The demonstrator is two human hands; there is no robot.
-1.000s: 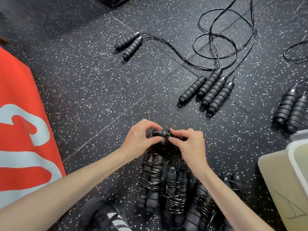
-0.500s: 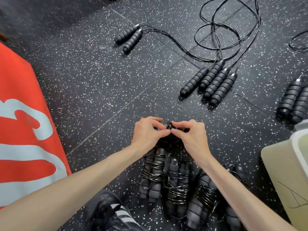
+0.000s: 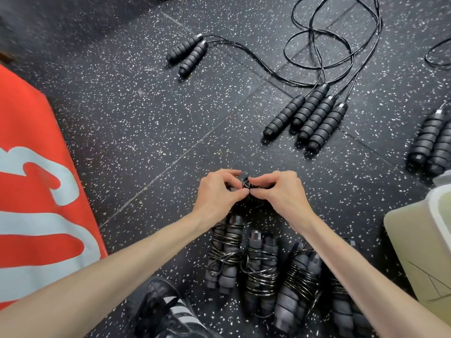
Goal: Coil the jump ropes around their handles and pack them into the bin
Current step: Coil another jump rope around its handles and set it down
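My left hand [image 3: 217, 193] and right hand [image 3: 280, 193] pinch one wound jump rope [image 3: 247, 185] between them, just above the speckled floor [image 3: 146, 123]. Four coiled ropes [image 3: 258, 267] lie below my wrists — the bin [image 3: 415, 245] stands at right.

coiled ropes [image 3: 261, 267] left of bin [image 3: 415, 240]

Red banner [image 3: 36, 167]: large pale letter shapes, cut off at the edge, not readable.
Bin [image 3: 419, 252]: thin hand-drawn line mark on its side, resembling an "A"; uncertain.
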